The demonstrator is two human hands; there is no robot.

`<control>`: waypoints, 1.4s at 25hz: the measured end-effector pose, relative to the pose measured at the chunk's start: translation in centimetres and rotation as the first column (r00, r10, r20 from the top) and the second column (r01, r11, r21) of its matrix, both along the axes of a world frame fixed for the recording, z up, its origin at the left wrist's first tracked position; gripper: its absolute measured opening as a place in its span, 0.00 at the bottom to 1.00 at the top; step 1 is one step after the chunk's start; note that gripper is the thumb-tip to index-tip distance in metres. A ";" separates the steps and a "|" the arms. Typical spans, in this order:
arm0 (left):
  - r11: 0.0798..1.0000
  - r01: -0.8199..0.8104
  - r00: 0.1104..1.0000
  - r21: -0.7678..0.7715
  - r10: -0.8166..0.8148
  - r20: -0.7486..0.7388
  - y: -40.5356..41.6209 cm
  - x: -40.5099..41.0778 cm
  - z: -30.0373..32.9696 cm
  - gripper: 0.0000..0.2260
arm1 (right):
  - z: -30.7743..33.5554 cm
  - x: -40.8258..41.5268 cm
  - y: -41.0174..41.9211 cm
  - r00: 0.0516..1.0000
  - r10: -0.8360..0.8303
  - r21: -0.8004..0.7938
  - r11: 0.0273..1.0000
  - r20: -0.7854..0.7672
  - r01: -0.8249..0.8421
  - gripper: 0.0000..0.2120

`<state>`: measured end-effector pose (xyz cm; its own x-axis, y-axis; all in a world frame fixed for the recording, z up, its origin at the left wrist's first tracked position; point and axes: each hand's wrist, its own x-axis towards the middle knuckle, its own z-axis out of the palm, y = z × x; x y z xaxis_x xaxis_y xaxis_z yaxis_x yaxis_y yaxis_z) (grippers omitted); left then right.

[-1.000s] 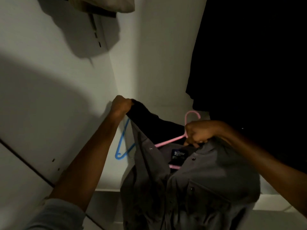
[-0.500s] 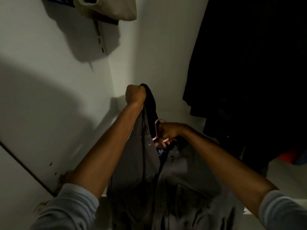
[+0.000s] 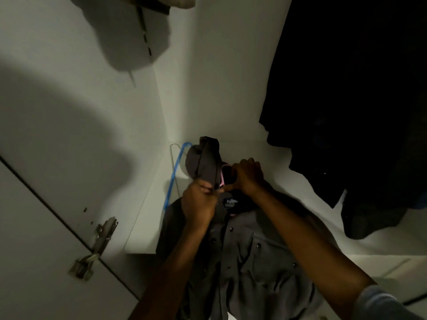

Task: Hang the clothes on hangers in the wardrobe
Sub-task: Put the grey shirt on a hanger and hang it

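Grey shirt point(image 3: 249, 257) is being fitted onto pink hanger point(image 3: 222, 179), low in the wardrobe over its white floor point(image 3: 272, 158). Collar edge is gripped by left hand point(image 3: 199, 204); hanger is clutched at the neck by right hand point(image 3: 248, 175). Judged mid-step: shoulder is to be seated next, then the hanger hooked overhead. Blue hanger point(image 3: 175, 172) lies beside.

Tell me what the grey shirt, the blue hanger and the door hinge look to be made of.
Grey shirt: woven cloth, matte; it folds and creases softly, with dark buttons.
Blue hanger: probably plastic, or coated wire; thin, evenly bright blue, smoothly bent.
Door hinge: metal, dull silvery; it catches light on its edges.
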<state>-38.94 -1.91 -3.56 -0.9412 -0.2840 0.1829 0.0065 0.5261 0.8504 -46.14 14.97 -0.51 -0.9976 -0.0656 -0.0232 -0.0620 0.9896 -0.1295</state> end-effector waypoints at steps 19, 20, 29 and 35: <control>0.957 0.232 0.968 -0.174 -0.208 0.143 -0.5 1.6 -2.6 0.06 | -1.7 12.1 -0.8 0.870 -0.463 -0.512 0.712 0.171 0.480 0.09; 0.945 0.255 0.960 -0.204 -0.223 0.168 -0.5 1.3 -2.6 0.08 | -2.3 12.2 -0.5 0.859 -0.478 -0.655 0.591 0.186 0.470 0.08; 0.921 0.145 0.982 -0.361 -0.089 0.167 0.3 2.1 -1.9 0.11 | -2.8 11.9 0.5 0.851 -0.356 -0.922 -0.115 0.386 0.370 0.09; 0.969 0.100 0.985 -0.228 -0.064 0.160 -0.7 1.9 -2.5 0.07 | -2.8 10.8 -2.2 0.907 -0.365 -0.966 0.066 0.211 0.251 0.09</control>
